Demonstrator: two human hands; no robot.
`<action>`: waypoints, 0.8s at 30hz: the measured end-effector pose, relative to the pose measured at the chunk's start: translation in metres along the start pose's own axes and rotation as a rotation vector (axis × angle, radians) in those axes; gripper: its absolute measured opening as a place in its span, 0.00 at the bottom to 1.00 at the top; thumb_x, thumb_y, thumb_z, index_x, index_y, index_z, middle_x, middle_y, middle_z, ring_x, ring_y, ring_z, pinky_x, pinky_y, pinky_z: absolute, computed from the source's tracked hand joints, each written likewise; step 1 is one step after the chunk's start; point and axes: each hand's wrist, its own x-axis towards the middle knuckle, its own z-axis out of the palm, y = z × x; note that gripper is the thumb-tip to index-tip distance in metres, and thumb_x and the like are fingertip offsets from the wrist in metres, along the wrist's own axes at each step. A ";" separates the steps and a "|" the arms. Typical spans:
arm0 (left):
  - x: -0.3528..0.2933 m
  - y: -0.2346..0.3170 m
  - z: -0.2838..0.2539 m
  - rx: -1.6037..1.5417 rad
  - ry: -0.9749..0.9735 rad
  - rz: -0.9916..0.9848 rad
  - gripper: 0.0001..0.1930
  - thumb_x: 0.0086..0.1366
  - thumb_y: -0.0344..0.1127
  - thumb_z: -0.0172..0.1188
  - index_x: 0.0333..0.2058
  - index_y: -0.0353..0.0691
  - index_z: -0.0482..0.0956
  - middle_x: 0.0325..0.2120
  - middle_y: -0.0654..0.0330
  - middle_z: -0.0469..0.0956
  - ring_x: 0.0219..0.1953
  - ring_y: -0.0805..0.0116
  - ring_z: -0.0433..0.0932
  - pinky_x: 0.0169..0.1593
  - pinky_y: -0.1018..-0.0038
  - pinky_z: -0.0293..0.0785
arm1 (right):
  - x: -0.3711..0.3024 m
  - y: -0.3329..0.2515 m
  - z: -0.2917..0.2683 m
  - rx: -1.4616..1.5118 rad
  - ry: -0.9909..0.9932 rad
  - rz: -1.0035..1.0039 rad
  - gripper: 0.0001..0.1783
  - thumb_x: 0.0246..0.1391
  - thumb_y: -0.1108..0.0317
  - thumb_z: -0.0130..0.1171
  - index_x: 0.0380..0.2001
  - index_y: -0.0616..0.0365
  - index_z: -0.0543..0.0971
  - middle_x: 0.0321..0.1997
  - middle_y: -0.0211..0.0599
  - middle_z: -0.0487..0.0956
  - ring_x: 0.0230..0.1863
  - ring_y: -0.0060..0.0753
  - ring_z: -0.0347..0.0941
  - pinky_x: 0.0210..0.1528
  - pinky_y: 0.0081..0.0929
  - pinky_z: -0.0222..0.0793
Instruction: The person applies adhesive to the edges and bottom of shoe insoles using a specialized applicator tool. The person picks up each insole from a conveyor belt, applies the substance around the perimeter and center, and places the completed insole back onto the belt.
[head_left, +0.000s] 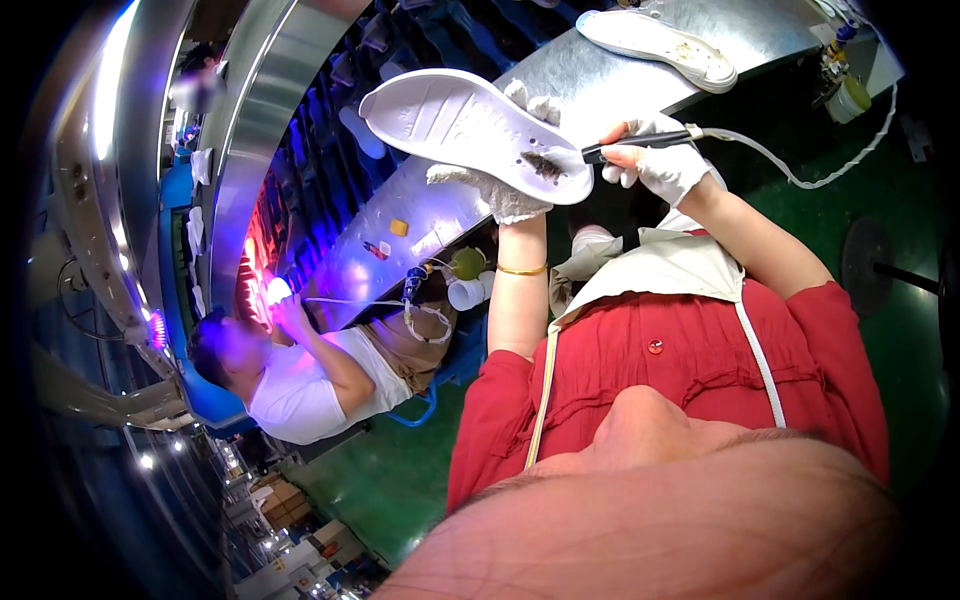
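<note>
White sole (440,115) sits clamped in my left fingers (543,108) near the tabletop (605,85), long axis running upper left to lower right, its right end nearest my right fingers (626,156), which pinch a black-handled brush (668,139)

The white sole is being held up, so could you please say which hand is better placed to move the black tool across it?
Probably the right hand: it grips the black tool, whose end is over the white sole. The left hand seems occupied supporting the sole from beneath.
</note>
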 end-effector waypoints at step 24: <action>0.039 0.019 0.002 0.583 0.100 -0.600 0.35 0.56 0.64 0.47 0.50 0.38 0.68 0.40 0.59 0.75 0.38 0.68 0.75 0.41 0.74 0.74 | 0.019 -0.013 -0.017 -0.550 -0.371 0.051 0.07 0.34 0.78 0.58 0.23 0.58 0.78 0.23 0.30 0.76 0.28 0.22 0.72 0.33 0.21 0.67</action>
